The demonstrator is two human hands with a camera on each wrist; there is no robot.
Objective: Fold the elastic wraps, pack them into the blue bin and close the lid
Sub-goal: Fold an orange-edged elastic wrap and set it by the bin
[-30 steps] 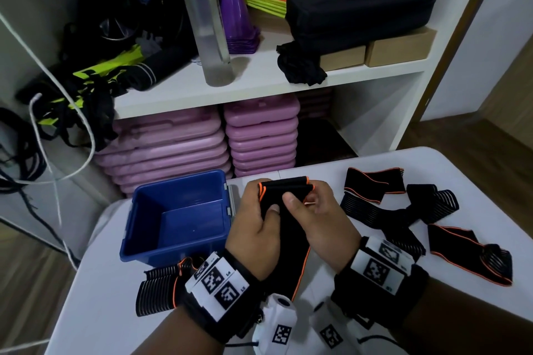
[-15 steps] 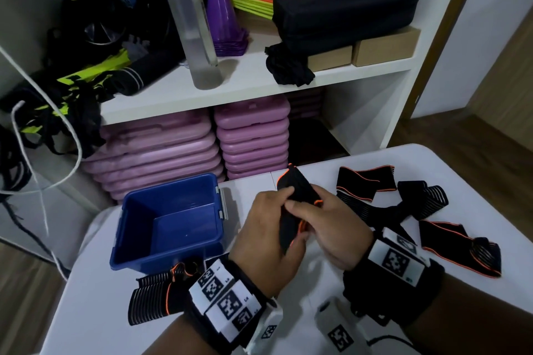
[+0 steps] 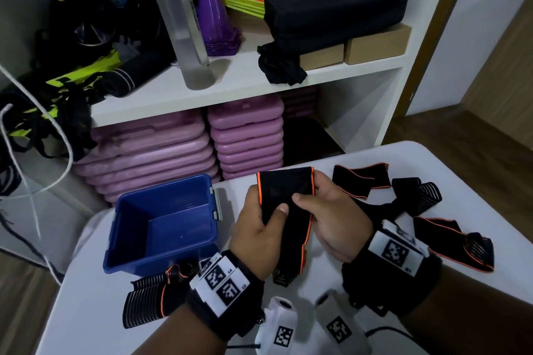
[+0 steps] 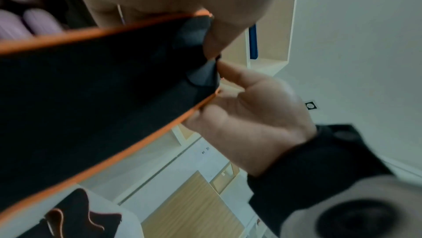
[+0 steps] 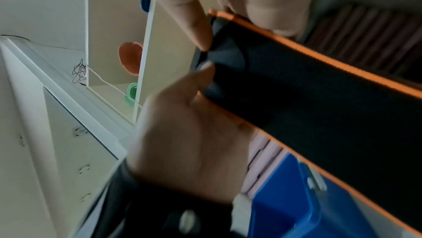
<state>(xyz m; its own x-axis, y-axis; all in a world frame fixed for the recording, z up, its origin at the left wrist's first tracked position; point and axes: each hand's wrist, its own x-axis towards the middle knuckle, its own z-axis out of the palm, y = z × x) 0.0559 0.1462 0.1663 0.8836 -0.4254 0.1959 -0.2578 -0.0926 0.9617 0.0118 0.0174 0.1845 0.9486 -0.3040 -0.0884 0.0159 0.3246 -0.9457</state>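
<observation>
A black elastic wrap with orange edging is held up flat over the white table, its folded top stretched between both hands. My left hand grips its left side, thumb on the front. My right hand pinches its right side, thumb pressed near the middle. The wrap's striped tail hangs down between my wrists. In the wrist views the same wrap is pinched between thumbs and fingers. The blue bin stands open and empty just left of my left hand.
More wraps lie tangled on the table at the right and far right. Another striped wrap lies under my left wrist. A white shelf unit holding a bottle, cones, a black case and pink cases rises behind the table.
The wrap was turned edge-on and bunched half a second ago; now it is spread flat and wide between both hands. The view has shifted slightly.
</observation>
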